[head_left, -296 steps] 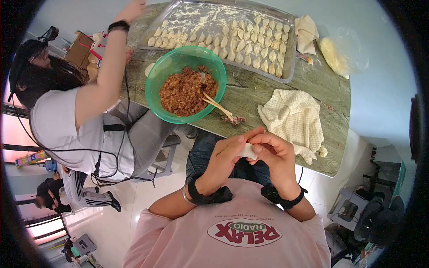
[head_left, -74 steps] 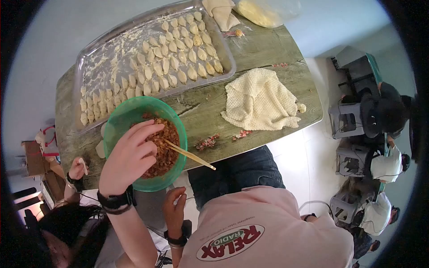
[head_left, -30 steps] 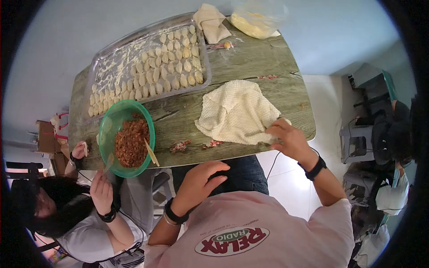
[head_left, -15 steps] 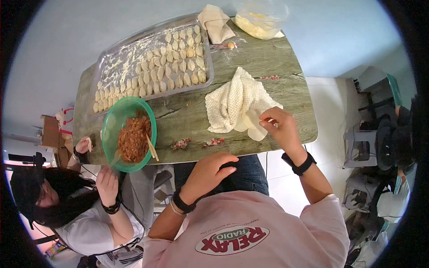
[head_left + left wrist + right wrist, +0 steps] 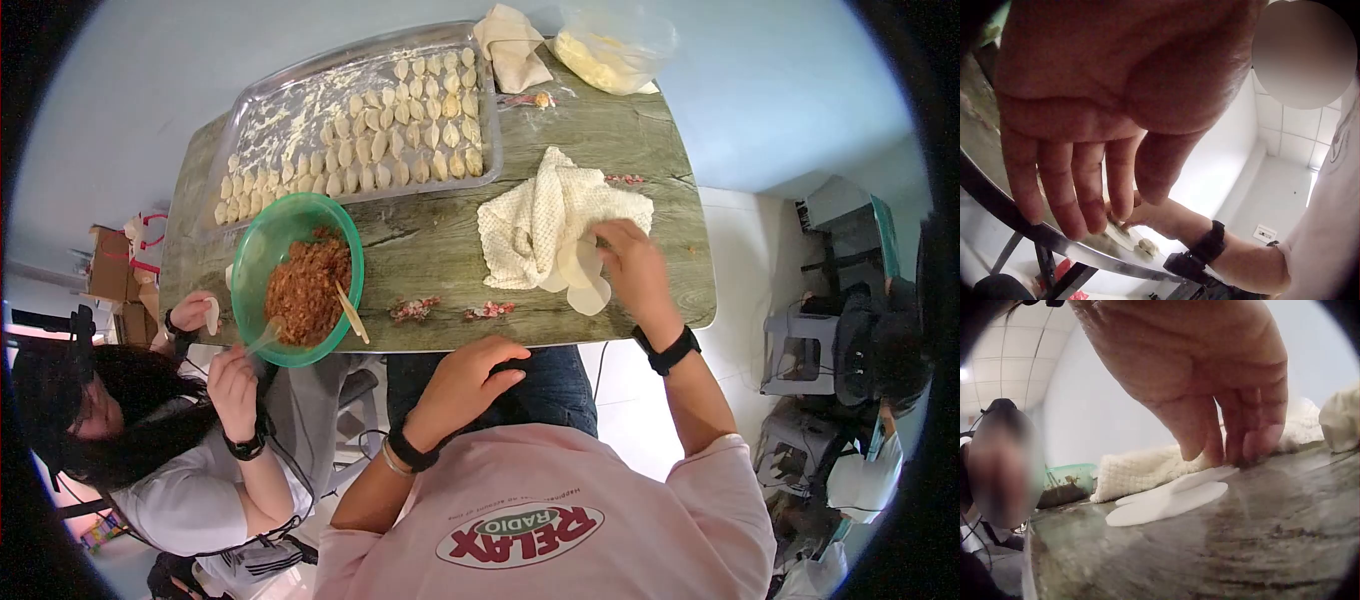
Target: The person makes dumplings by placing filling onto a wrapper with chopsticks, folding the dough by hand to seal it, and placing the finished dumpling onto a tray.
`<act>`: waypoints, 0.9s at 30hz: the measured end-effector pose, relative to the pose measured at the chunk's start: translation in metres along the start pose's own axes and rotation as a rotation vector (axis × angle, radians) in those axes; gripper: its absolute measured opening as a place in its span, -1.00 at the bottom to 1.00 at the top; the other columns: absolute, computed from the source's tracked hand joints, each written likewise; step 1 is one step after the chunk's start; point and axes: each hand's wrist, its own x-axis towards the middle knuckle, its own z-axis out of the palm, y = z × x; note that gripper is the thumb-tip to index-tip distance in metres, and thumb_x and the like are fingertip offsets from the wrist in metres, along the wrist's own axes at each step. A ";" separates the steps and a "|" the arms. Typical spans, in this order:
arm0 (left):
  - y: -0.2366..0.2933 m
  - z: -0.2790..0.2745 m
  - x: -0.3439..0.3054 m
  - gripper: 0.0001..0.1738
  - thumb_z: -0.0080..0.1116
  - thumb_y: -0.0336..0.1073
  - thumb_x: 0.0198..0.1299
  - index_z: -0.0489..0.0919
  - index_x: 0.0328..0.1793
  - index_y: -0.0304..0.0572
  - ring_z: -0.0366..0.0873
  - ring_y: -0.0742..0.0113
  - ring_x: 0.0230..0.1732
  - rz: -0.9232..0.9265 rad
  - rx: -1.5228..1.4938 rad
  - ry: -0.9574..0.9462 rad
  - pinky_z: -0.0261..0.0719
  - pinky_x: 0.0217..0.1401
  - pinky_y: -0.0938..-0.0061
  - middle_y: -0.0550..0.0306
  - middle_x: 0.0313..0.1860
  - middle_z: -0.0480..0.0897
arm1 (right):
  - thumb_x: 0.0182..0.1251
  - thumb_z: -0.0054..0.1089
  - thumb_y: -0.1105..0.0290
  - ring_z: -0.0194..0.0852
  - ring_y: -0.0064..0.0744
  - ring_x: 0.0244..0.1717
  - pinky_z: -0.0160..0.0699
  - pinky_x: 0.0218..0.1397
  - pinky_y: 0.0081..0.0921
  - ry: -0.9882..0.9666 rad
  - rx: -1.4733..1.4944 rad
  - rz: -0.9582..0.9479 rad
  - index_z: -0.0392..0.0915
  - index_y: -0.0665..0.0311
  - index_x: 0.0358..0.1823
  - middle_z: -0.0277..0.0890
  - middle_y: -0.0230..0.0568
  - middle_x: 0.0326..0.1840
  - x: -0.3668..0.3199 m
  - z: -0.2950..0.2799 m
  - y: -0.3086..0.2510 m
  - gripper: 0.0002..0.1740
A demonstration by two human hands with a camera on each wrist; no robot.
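Pale round dumpling wrappers [image 5: 590, 296] overlap on the table beside a bunched cream waffle cloth [image 5: 530, 215]. My right hand [image 5: 640, 270] reaches down over them. In the right wrist view its fingers point downward, fingertips right at the far edge of the wrappers [image 5: 1160, 506], thumb a little apart from the fingers. My left hand [image 5: 468, 385] rests near the front table edge above my lap. Its fingers [image 5: 1088, 187] hang straight and loose, holding nothing, in the left wrist view.
A green bowl of meat filling [image 5: 347, 250] with chopsticks [image 5: 350, 312] stands left. Behind it is a metal tray [image 5: 270, 120] with rows of dumplings. At left, another person [image 5: 180, 470] holds a wrapper. A clear bag [image 5: 610, 60] and a folded cloth [image 5: 512, 50] lie at the back.
My hands have parted from a wrapper held between them. The cloth's right side has been folded back, uncovering the wrappers. The other person's hand has left the bowl's middle.
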 end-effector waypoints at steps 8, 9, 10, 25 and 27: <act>0.005 -0.004 -0.011 -0.71 0.13 -0.34 0.12 0.54 -0.01 -0.20 0.53 0.10 -0.04 -0.088 -0.058 0.010 0.47 0.02 0.37 0.00 -0.06 0.58 | -0.15 0.35 0.49 0.45 -0.02 -0.18 0.45 -0.13 -0.24 -0.191 0.041 0.224 0.51 0.29 -0.28 0.48 -0.09 -0.24 -0.006 0.008 -0.002 -0.68; 0.003 -0.003 -0.012 -0.71 0.13 -0.34 0.12 0.54 -0.01 -0.20 0.53 0.10 -0.04 -0.088 -0.059 0.009 0.47 0.02 0.37 0.00 -0.06 0.58 | -0.15 0.35 0.49 0.45 -0.02 -0.18 0.45 -0.13 -0.24 -0.191 0.039 0.225 0.51 0.29 -0.28 0.48 -0.09 -0.24 -0.004 0.009 -0.003 -0.68; 0.001 -0.002 -0.014 -0.71 0.13 -0.33 0.12 0.54 -0.02 -0.20 0.53 0.10 -0.05 -0.072 -0.065 0.034 0.47 0.01 0.37 0.01 -0.07 0.58 | -0.15 0.35 0.48 0.47 -0.03 -0.23 0.45 -0.17 -0.25 -0.199 0.067 0.267 0.50 0.29 -0.29 0.48 -0.08 -0.26 -0.003 0.009 -0.006 -0.69; -0.008 -0.001 -0.024 -0.71 0.15 -0.33 0.12 0.55 -0.01 -0.19 0.54 0.13 -0.02 -0.059 -0.126 0.083 0.47 0.02 0.39 0.02 -0.05 0.58 | -0.14 0.31 0.45 0.53 -0.16 -0.32 0.45 -0.28 -0.31 -0.149 0.084 0.434 0.54 0.24 -0.39 0.54 -0.16 -0.39 0.005 0.018 -0.012 -0.79; -0.007 -0.002 -0.023 -0.71 0.16 -0.34 0.11 0.55 -0.02 -0.20 0.55 0.16 -0.08 -0.041 -0.139 0.096 0.49 -0.04 0.43 0.03 -0.08 0.59 | -0.13 0.31 0.45 0.53 -0.17 -0.33 0.45 -0.27 -0.32 -0.194 0.104 0.476 0.54 0.24 -0.38 0.54 -0.16 -0.37 0.003 0.016 -0.011 -0.79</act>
